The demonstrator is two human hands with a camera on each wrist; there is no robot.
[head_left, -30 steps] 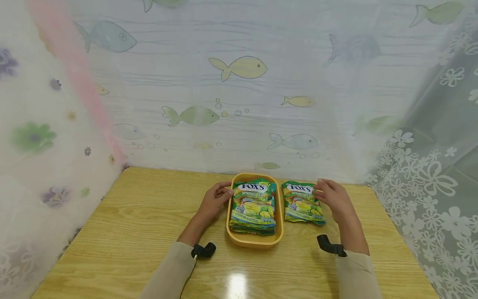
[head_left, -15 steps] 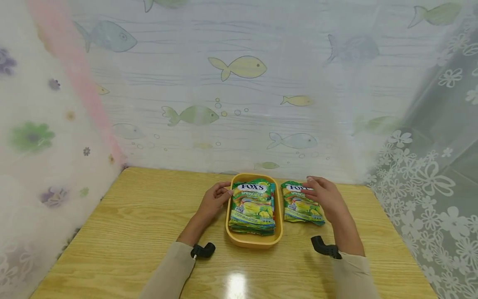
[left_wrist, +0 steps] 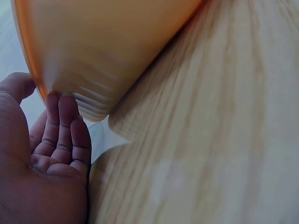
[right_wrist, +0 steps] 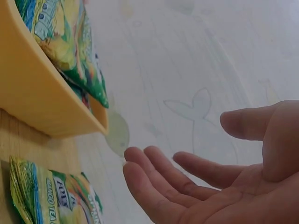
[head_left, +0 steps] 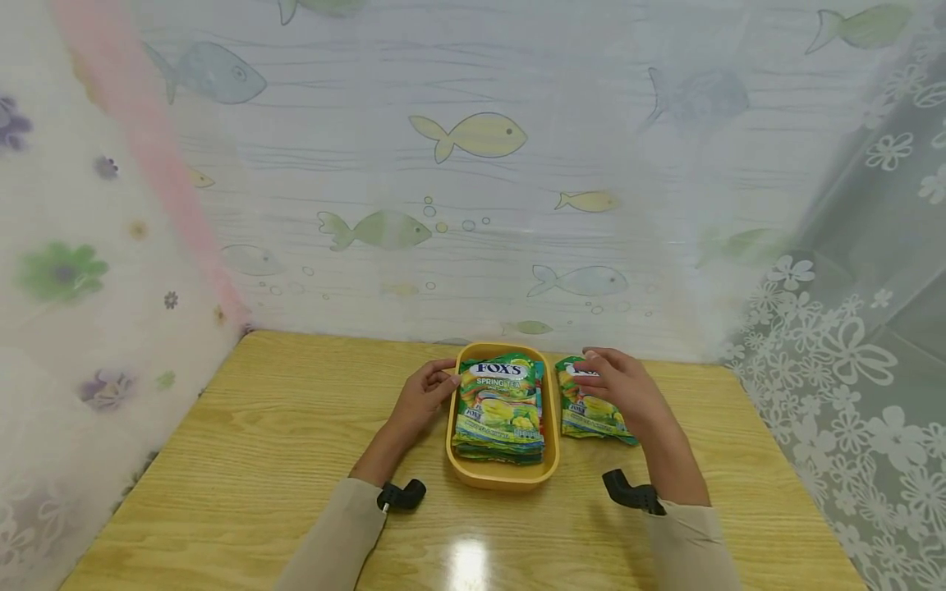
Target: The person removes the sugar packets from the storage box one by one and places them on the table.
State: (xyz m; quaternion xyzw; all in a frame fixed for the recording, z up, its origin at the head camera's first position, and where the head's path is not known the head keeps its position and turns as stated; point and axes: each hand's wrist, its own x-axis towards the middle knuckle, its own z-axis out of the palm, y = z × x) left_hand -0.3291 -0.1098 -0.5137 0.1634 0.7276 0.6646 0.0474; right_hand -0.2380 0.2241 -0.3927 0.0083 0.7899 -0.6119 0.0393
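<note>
A yellow plastic basket (head_left: 502,476) holds a stack of green FOX'S Spring Tea candy bags (head_left: 500,402). My left hand (head_left: 423,398) is at its left side; in the left wrist view, the thumb lies at the rim and the fingertips press the outer wall (left_wrist: 117,42), pinching the edge. To the right of the basket, another FOX'S candy bag (head_left: 580,419) lies flat on the table. Over its upper right part hovers my right hand (head_left: 624,390), covering some of the lettering. The right wrist view shows that hand (right_wrist: 201,182) with fingers spread and nothing held.
The wooden table (head_left: 296,451) runs back to a white curtain (head_left: 473,246) printed with fish. A flowered curtain (head_left: 111,328) hangs on the left, another with white flowers (head_left: 857,369) on the right. Black wrist mounts (head_left: 402,495) sit on both forearms.
My right hand has moved left across the loose candy bag, hiding more of its top. The left hand and the basket have stayed where they were.
</note>
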